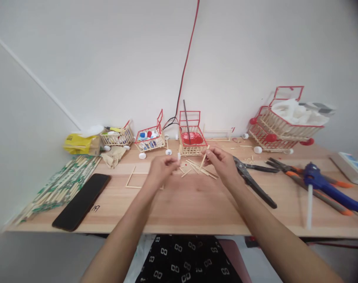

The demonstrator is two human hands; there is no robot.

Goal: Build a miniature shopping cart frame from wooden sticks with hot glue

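Note:
In the head view my right hand (223, 163) pinches a short thin wooden stick (202, 161) between thumb and fingers, tilted above a loose pile of cut sticks (210, 173). My left hand (162, 169) is to the left of the pile, its fingertips drawn together; whatever they hold, if anything, is too small to make out. A small white piece (179, 156) shows right by those fingertips. Partly behind my left forearm, a rectangular stick frame (133, 187) lies flat on the table (193, 212).
Small stick-built carts (151, 140) line the wall, one holding a red tray (193, 138); a larger cart (285, 125) stands right. Black-handled pliers (255, 188), orange-handled pliers (302, 182) and a blue glue gun (329, 188) lie right. Left are a phone (83, 201) and wrapped sticks (63, 182).

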